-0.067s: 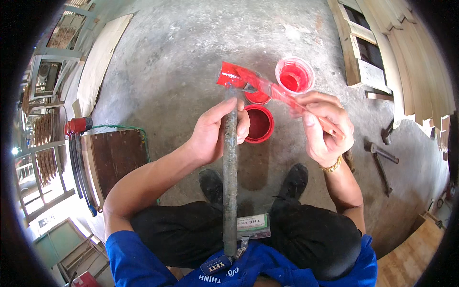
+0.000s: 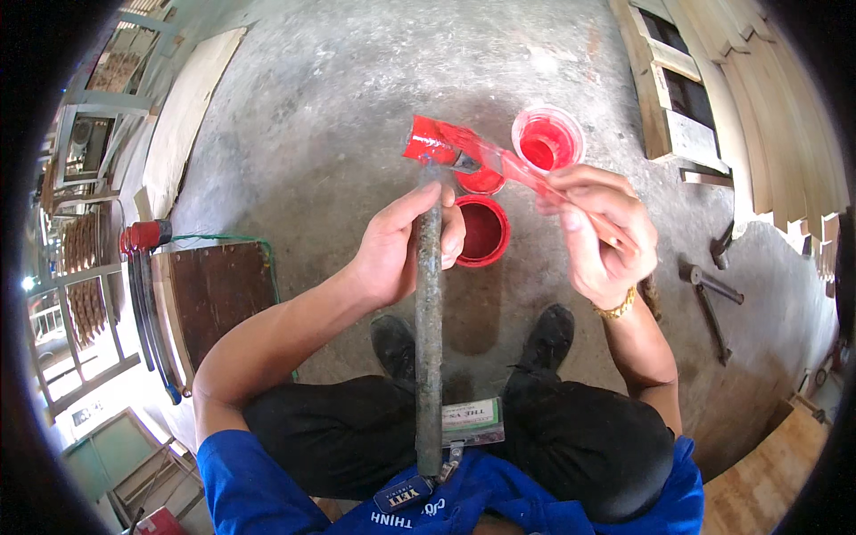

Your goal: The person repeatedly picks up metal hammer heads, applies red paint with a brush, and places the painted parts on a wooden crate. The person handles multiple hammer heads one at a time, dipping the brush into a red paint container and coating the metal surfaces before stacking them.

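My left hand (image 2: 403,234) is wrapped round the worn grey handle of a hammer (image 2: 430,348), just below its head. The handle runs down toward my chest. Wet red paint covers the left part of the head, while some dark metal shows at its right end. In my right hand (image 2: 608,234) a paintbrush (image 2: 513,169) is pinched by its handle, its red-soaked bristles laid against the hammer head. Below the brush, an open red tub (image 2: 506,234) stands on the floor. A clear plastic cup (image 2: 578,134) with red paint is behind the brush, and the brush partly covers another red container (image 2: 481,184).
Red-headed hammers (image 2: 143,235) with dark handles lean by a brown box (image 2: 218,299) at left. Unpainted hammers (image 2: 711,283) lie on the concrete floor at right. Stacked wooden boards (image 2: 776,116) line the right side. My shoes (image 2: 547,339) are below the tub.
The brush and my right hand have shifted slightly left along the hammer head. My left hand and the hammer have stayed in place.
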The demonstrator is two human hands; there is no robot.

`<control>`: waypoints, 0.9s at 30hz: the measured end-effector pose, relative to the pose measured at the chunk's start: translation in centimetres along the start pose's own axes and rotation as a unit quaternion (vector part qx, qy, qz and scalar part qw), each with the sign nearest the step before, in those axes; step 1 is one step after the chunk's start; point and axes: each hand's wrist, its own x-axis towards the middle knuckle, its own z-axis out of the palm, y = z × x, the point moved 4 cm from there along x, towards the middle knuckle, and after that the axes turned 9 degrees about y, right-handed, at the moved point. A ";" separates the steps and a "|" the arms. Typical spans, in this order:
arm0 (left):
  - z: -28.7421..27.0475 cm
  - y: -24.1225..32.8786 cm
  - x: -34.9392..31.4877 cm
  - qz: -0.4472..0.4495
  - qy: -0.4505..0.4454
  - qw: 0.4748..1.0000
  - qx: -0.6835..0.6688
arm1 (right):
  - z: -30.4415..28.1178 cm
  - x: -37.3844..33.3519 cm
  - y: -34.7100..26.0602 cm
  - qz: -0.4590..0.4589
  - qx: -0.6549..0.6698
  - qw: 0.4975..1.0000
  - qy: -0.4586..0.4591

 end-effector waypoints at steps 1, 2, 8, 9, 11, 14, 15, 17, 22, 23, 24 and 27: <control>0.1 0.0 0.1 0.000 -0.002 1.000 0.000 | 0.1 0.3 0.0 -0.007 -0.016 1.000 -0.007; 0.2 0.0 0.1 -0.002 -0.002 1.000 0.000 | 0.3 0.2 0.0 -0.015 -0.019 0.999 -0.032; -0.1 0.3 0.6 0.004 -0.009 1.000 -0.006 | -0.5 0.2 0.2 -0.004 -0.007 1.000 0.030; -0.3 0.2 0.5 0.006 -0.002 1.000 -0.005 | -0.2 0.4 0.5 0.027 0.010 0.998 0.058; 0.0 0.1 0.8 0.003 -0.003 1.000 -0.005 | 0.3 0.5 1.5 -0.026 -0.029 0.999 0.031; 0.1 0.0 0.8 0.000 -0.004 1.000 -0.005 | 1.1 -0.2 0.9 -0.050 -0.043 0.998 -0.018; 0.1 0.1 0.8 0.003 -0.007 1.000 -0.002 | 1.0 -0.5 0.7 -0.042 -0.033 0.998 -0.016; 0.0 0.1 0.7 0.013 -0.011 1.000 0.006 | 0.4 -0.5 0.5 -0.013 0.005 1.000 0.011; 0.0 0.1 0.7 0.015 -0.010 1.000 0.006 | 0.3 1.6 0.4 -0.041 -0.054 0.996 0.052; 0.1 0.1 0.8 0.016 -0.013 1.000 0.004 | 0.6 1.8 0.7 -0.096 -0.069 0.993 0.030; 0.3 0.0 0.9 0.016 -0.017 1.000 0.001 | 0.7 1.4 0.6 -0.093 -0.073 0.993 0.000; 0.4 0.4 0.7 0.025 -0.015 1.000 0.009 | 1.2 -0.1 -0.5 -0.102 -0.073 0.989 -0.074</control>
